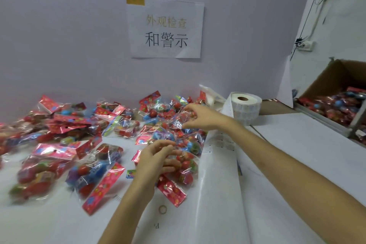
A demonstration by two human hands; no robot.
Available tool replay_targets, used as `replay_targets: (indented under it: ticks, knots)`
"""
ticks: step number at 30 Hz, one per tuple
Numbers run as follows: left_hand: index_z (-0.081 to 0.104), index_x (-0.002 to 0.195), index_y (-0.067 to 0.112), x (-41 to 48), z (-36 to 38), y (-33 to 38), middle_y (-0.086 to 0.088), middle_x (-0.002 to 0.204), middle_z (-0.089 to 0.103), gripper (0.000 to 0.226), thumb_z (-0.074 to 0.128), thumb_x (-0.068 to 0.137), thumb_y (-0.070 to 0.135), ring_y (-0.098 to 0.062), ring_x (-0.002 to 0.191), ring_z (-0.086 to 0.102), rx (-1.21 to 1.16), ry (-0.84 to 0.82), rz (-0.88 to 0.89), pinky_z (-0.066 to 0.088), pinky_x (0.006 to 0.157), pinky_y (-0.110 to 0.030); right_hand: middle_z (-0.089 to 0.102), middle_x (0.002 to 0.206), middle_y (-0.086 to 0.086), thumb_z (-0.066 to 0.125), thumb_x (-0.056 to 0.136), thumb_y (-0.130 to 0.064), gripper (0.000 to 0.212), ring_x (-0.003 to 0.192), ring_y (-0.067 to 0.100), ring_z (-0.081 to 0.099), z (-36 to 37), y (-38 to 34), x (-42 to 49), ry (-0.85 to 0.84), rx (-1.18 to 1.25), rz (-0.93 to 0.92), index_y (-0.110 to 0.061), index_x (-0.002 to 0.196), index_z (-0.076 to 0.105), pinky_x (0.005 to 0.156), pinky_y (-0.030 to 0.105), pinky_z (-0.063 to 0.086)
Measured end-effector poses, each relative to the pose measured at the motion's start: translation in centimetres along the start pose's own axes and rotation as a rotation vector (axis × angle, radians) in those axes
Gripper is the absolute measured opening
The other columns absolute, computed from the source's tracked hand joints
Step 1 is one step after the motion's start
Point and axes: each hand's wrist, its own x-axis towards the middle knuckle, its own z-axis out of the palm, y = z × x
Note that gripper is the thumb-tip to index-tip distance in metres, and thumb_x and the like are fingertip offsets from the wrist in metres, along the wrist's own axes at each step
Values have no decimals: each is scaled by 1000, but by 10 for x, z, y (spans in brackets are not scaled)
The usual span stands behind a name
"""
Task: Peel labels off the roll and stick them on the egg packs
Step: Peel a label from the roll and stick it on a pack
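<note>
Hands sat amid egg packs (49,172): my R hand (196,117) pinched film of far pack (178,123) w/ curled fingers, prob. to pull it in; L hand (158,156) half-curled over near pack (185,166), grip unclear; label roll (245,105) stood by R wrist for quick reach.

Egg packs (45,174) are clear and flowery red; roll (245,105) white.

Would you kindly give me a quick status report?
Left hand at near pack, right hand at far pack, grips unclear. Roll untouched. Liner under right forearm.
</note>
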Motion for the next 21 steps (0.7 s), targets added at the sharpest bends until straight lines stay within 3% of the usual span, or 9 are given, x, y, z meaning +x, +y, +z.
replay_targets:
  ticks: [4,7,8,11,13,16,21]
  knots:
    - [69,105,11,1,0,1,-5,85,79,13,57,103,13,-26,72,76,0,-2,-3,57,55,-23,58,138,16,62,93,-56,87,118,31,62,33,2,28,1,-42,335,-7,156,25,96,43,53]
    - [70,105,11,1,0,1,-4,84,79,13,57,102,12,-26,72,76,0,-4,-3,57,56,-22,68,116,8,72,88,-44,65,87,19,64,43,7,30,24,-20,394,-6,135,48,69,33,51]
    - [70,104,11,1,0,2,-3,83,79,13,57,102,12,-25,71,76,1,-5,0,57,57,-22,68,114,5,77,85,-40,61,83,15,61,44,8,29,56,-19,377,-10,131,51,66,31,49]
    - [71,104,12,2,1,1,-2,84,79,12,59,101,13,-24,72,76,7,-7,10,57,58,-23,64,123,3,85,76,-22,79,96,18,63,39,4,21,157,47,278,-16,143,44,79,35,55]
    - [71,103,14,2,2,0,-1,85,79,12,59,101,13,-25,74,77,4,-8,11,59,60,-24,61,128,4,82,76,-13,78,103,20,62,31,-2,11,266,79,210,-18,145,46,83,36,55]
    - [70,107,16,2,2,0,-1,90,79,11,61,101,20,-25,74,77,-24,-3,24,59,60,-26,58,132,4,81,78,-18,70,114,23,58,24,-10,-13,427,169,114,-19,141,50,93,37,52]
    - [59,126,23,3,1,3,-5,111,74,50,69,87,54,-24,81,78,-94,-43,-10,62,65,-29,56,130,-12,89,75,-23,79,116,4,56,36,-32,-66,545,509,-94,-33,140,45,90,17,51]
